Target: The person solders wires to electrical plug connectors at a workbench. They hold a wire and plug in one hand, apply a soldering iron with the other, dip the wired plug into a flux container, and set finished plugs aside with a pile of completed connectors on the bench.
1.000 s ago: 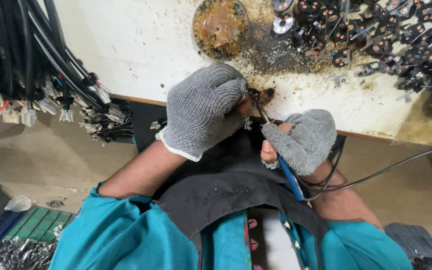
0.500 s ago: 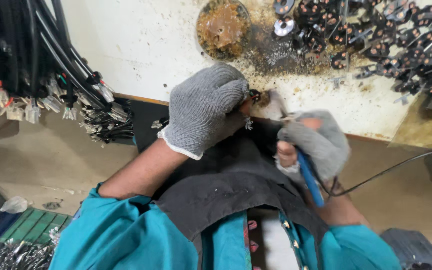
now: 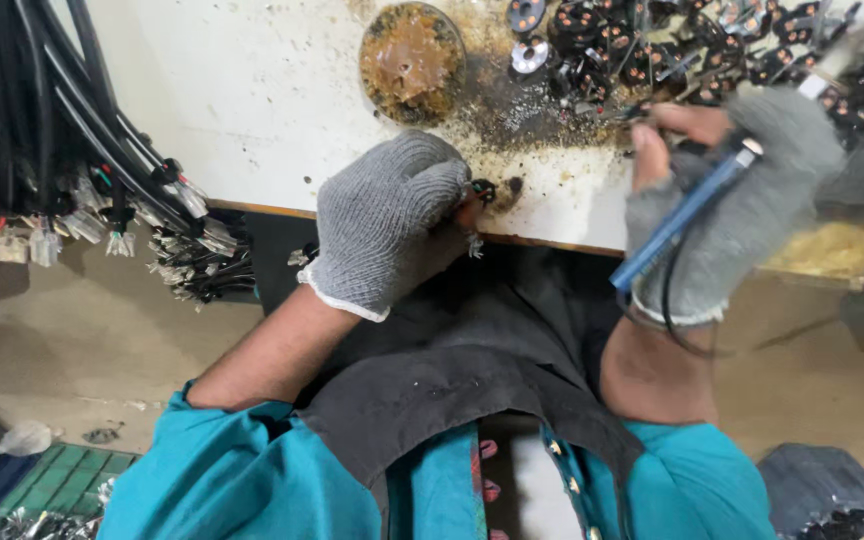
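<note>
- Your left hand (image 3: pixel 392 225), in a grey glove, is closed around a small dark part (image 3: pixel 482 190) and pins it at the bench (image 3: pixel 252 110) edge, so the part's end faces up and sits steady over your lap.
- Your right hand (image 3: pixel 732 200) grips a blue iron (image 3: pixel 682 215) like a pen, tip up at the pile of plugs (image 3: pixel 672 50); its cord (image 3: pixel 672 300) loops down past your wrist, clear of the work.
- The two hands are apart, so the iron is off the part.
- The round rusty dish (image 3: pixel 412 60) sits just beyond the left hand, within easy reach of the tip.
- Black cables (image 3: pixel 62 120) hang off the bench at left, bare ends down.
- A dark cloth (image 3: pixel 452 370) covers your lap, likely to catch drips.
</note>
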### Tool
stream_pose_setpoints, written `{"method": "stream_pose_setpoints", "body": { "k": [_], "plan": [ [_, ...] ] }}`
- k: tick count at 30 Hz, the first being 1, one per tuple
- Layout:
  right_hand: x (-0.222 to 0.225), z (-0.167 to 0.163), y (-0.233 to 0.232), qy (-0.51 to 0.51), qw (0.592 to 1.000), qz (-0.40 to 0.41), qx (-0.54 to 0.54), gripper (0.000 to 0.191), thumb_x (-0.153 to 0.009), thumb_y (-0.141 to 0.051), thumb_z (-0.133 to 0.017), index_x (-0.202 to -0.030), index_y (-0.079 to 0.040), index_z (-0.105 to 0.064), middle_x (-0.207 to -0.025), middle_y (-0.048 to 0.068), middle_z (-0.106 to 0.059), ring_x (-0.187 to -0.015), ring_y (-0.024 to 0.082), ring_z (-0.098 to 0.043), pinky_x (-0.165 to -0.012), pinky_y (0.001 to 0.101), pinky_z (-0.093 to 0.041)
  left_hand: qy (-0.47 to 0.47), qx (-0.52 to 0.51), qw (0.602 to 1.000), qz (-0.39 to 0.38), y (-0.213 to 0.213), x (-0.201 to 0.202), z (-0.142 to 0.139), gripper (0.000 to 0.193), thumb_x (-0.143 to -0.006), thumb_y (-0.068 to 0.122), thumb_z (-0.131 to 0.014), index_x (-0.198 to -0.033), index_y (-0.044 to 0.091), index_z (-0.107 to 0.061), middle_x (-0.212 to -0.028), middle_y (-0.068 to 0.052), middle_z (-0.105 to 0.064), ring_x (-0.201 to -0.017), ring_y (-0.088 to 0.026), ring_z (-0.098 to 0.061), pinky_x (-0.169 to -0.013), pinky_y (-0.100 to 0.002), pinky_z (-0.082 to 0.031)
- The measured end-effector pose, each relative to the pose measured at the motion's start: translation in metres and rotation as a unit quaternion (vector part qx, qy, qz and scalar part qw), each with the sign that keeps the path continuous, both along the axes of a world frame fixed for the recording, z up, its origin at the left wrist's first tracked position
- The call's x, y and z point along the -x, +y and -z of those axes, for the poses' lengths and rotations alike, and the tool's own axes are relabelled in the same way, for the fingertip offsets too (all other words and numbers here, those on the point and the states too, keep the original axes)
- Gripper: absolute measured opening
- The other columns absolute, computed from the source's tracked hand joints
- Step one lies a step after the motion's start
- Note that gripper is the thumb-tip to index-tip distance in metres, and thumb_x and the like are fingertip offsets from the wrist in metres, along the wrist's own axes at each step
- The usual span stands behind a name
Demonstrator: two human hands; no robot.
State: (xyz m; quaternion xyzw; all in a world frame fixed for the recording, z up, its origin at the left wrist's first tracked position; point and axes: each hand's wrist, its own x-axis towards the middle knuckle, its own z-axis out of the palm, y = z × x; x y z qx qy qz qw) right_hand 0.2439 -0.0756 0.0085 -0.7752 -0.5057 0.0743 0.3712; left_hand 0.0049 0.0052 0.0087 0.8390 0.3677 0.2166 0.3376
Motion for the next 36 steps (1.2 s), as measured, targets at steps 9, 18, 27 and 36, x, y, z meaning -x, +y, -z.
{"method": "stream_pose_setpoints", "body": {
  "k": [9, 18, 27, 36],
  "plan": [
    [0.058, -0.021, -0.023, 0.138, 0.971, -0.145, 0.13, 0.024, -0.088, 0.002, -0.076, -0.11, -0.008, -0.072, -0.098, 0.007, -0.073, -0.084, 0.02, -0.072, -0.076, 0.0307, -0.055, -0.006, -0.008, 1.0, 0.008, 0.001, -0.001, 0.003, 0.026, -0.075, 0.018, -0.082, -0.091, 0.013, -0.062, -0.102, -0.005, -0.067, -0.091, -0.029, -0.067, -0.072, -0.041, -0.054],
    [0.065, -0.025, -0.003, -0.07, 0.983, -0.156, 0.07, 0.024, -0.091, -0.009, -0.074, -0.111, -0.02, -0.068, -0.099, 0.007, -0.072, -0.09, 0.028, -0.067, -0.082, 0.04, -0.054, -0.013, -0.005, 1.0, -0.001, 0.001, 0.0, 0.001, 0.026, -0.073, 0.018, -0.081, -0.089, 0.013, -0.061, -0.101, -0.006, -0.066, -0.089, -0.03, -0.068, -0.071, -0.041, -0.054],
    [0.035, -0.021, -0.001, -0.146, 0.963, -0.196, 0.114, 0.021, -0.098, -0.016, -0.079, -0.114, -0.014, -0.066, -0.107, 0.011, -0.066, -0.097, 0.033, -0.066, -0.083, 0.0453, -0.052, -0.011, -0.013, 1.0, 0.0, -0.001, 0.001, 0.004, 0.027, -0.073, 0.019, -0.08, -0.092, 0.013, -0.062, -0.101, -0.007, -0.066, -0.089, -0.03, -0.068, -0.071, -0.041, -0.054],
    [0.049, -0.04, 0.009, 0.111, 0.937, -0.197, 0.268, 0.028, -0.087, -0.024, -0.082, -0.1, -0.009, -0.063, -0.081, 0.01, -0.067, -0.068, 0.027, -0.067, -0.061, 0.0368, -0.05, -0.009, -0.018, 1.0, 0.001, -0.001, -0.001, 0.003, 0.025, -0.078, 0.019, -0.081, -0.091, 0.012, -0.061, -0.101, -0.008, -0.066, -0.089, -0.031, -0.068, -0.072, -0.042, -0.054]
  ]
}}
